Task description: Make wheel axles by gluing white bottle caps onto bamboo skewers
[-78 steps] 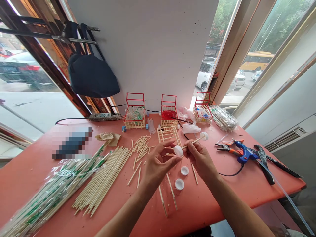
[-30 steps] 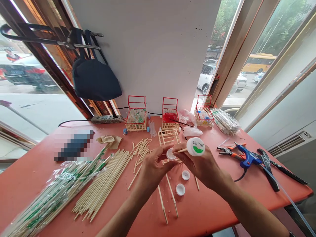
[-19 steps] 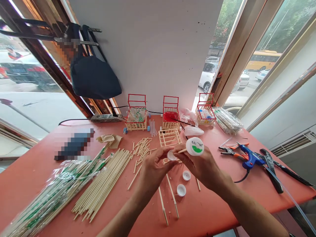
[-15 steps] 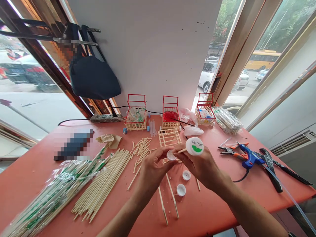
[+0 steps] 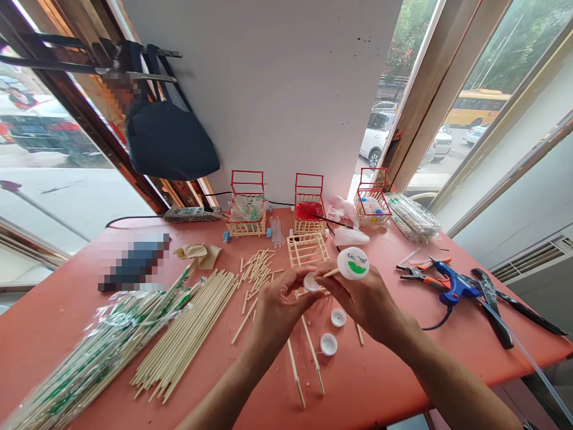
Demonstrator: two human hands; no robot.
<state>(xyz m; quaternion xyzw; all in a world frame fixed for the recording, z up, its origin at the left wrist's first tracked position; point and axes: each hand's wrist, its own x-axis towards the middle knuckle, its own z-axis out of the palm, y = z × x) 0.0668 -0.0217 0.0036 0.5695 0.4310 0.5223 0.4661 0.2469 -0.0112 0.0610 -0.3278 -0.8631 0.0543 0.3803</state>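
At frame centre, the left hand point(image 5: 278, 300) pinches a plastic cap point(image 5: 310, 283), apparently steadying it against the wooden stick point(image 5: 331, 273) the right hand point(image 5: 371, 301) pinches.

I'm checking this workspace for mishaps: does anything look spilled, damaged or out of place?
Nothing looks spilled or damaged. The short pale wooden sticks beyond the left hand lie in a crisscross jumble, untidy next to the long pale wooden sticks, laid roughly parallel. A dark oblong at the left is pixelated, so I can't judge it.
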